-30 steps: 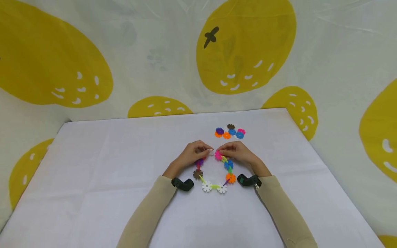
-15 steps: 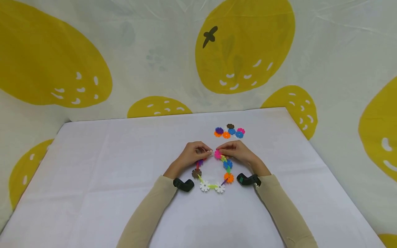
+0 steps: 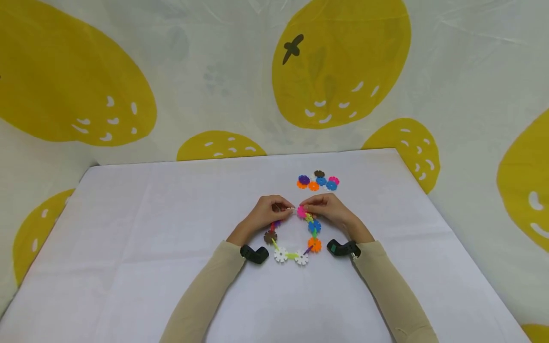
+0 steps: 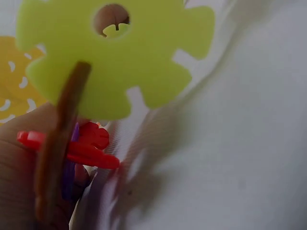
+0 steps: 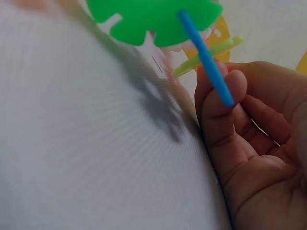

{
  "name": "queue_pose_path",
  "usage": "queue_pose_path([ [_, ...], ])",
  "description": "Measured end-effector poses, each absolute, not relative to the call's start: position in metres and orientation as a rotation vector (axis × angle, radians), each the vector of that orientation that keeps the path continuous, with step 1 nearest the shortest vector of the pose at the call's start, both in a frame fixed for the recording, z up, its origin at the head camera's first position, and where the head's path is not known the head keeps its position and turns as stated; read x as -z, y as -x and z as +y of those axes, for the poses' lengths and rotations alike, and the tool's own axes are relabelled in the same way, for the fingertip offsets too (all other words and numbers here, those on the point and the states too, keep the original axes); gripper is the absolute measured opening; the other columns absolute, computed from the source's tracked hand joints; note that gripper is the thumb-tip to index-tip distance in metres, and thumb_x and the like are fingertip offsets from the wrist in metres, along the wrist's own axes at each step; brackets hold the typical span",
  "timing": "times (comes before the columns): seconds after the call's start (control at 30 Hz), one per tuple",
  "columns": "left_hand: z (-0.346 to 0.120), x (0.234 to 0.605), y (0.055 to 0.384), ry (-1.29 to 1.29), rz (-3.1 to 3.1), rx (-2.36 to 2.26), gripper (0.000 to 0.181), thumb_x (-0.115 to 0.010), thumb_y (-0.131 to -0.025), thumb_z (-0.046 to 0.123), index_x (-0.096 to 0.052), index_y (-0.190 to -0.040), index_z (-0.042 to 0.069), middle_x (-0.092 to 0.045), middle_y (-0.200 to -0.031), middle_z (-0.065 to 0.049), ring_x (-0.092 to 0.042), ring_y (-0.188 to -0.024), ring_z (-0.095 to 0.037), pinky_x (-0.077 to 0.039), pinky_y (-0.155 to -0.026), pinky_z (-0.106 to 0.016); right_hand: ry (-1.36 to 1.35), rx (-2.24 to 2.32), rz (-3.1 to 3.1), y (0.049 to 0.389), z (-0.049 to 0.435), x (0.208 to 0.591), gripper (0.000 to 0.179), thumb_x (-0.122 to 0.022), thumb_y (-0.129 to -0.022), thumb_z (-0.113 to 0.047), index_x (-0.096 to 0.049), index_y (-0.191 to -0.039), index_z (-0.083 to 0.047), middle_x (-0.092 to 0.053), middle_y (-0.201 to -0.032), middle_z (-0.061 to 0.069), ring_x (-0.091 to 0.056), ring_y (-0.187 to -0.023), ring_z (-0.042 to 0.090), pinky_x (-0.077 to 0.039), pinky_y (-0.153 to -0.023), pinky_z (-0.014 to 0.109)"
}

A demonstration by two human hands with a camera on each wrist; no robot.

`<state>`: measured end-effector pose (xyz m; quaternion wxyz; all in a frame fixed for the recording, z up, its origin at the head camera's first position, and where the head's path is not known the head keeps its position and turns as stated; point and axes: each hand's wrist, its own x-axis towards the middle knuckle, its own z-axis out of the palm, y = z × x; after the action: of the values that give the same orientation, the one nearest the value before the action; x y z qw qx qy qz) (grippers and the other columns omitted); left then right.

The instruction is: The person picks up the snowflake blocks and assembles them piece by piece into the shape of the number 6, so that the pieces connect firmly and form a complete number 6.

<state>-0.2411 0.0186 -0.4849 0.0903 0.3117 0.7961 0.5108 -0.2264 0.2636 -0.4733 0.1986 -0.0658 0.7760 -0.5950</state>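
**Notched-disc chain pinched at both ends near the desk's far side**

A many-coloured chain of thin, notched, flower-shaped discs (image 3: pixel 292 256), apparently plastic, bends into a nearly complete ring on the white cloth-covered desk (image 3: pixel 171 267). It sits right of the desk's middle, its gap facing the far edge; its near side lies on or just above the cloth, which I cannot tell.

The left hand (image 3: pixel 261 213) has its grip closed with thumb and fingertips on a white notched disc (image 3: pixel 290 210) at one end. The right hand's grip (image 3: pixel 330 208) pinches a bright pink notched disc (image 3: pixel 301 212) at the other end. These two discs are just beside each other; whether they touch is too small to tell. In the left wrist view, a brown disc (image 4: pixel 60 129) stands edge-on in a slot of a pale yellow-green disc (image 4: pixel 153 62); in the right wrist view, a blue disc (image 5: pixel 206 57) is slotted likewise into a green disc (image 5: pixel 148 24). Loose coloured discs (image 3: pixel 314 186) lie between the ring and the far edge, towards the far right corner.

The chain should be very light, each disc fairly stiff and smooth, perhaps a little slippery. The slotted joints are probably its weak points, liable to twist or pop apart. The best hold seems to be on a disc's flat faces, with the slots left uncovered.
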Motion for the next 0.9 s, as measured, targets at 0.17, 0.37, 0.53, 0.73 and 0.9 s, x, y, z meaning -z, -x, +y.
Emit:
queue_pose_path([
  [0.17, 0.021, 0.487, 0.240, -0.885, 2.359, -1.513, 0.016, -0.072, -0.089, 0.017, -0.071, -0.101, 0.007, -0.064, -0.083, -0.001, -0.050, -0.068, -0.012, -0.043, -0.062, -0.021, 0.206, 1.666, 2.150, 0.225, 0.264, 0.473, 0.031, -0.067, -0.093, -0.013, -0.066, -0.115, 0.009, -0.072, -0.094, 0.003, -0.060, -0.071, 0.012, -0.052, -0.070, 0.020],
  [0.37, 0.023, 0.486, 0.239, -0.899, 2.374, -1.510, 0.015, -0.072, -0.089, 0.018, -0.071, -0.099, 0.007, -0.063, -0.080, -0.001, -0.051, -0.069, -0.012, -0.043, -0.063, -0.021, 0.222, 1.668, 2.158, 0.224, 0.264, 0.473, 0.030, -0.068, -0.092, -0.012, -0.067, -0.114, 0.009, -0.073, -0.096, 0.005, -0.062, -0.073, 0.012, -0.053, -0.071, 0.021],
  [0.53, 0.021, 0.483, 0.239, -0.902, 2.369, -1.537, 0.014, -0.073, -0.089, 0.016, -0.072, -0.098, 0.005, -0.066, -0.083, -0.002, -0.054, -0.072, -0.011, -0.047, -0.067, -0.021, 0.254, 1.654, 2.181, 0.224, 0.261, 0.473, 0.029, -0.068, -0.092, -0.012, -0.068, -0.112, 0.009, -0.072, -0.093, 0.006, -0.060, -0.065, 0.012, -0.053, -0.067, 0.022],
  [0.73, 0.020, 0.481, 0.240, -0.932, 2.362, -1.519, 0.014, -0.073, -0.089, 0.016, -0.073, -0.097, 0.004, -0.068, -0.085, -0.004, -0.055, -0.072, -0.010, -0.049, -0.067, -0.022, 0.254, 1.636, 2.217, 0.222, 0.257, 0.470, 0.025, -0.067, -0.092, -0.009, -0.069, -0.110, 0.008, -0.071, -0.089, 0.006, -0.059, -0.063, 0.012, -0.052, -0.065, 0.021],
  [0.9, 0.019, 0.481, 0.240, -0.944, 2.375, -1.540, 0.013, -0.074, -0.088, 0.015, -0.074, -0.095, 0.004, -0.068, -0.082, -0.003, -0.055, -0.070, -0.008, -0.048, -0.065, -0.020, 0.277, 1.619, 2.231, 0.223, 0.252, 0.468, 0.024, -0.065, -0.093, -0.007, -0.068, -0.111, 0.008, -0.071, -0.089, 0.007, -0.060, -0.065, 0.013, -0.053, -0.066, 0.022],
])
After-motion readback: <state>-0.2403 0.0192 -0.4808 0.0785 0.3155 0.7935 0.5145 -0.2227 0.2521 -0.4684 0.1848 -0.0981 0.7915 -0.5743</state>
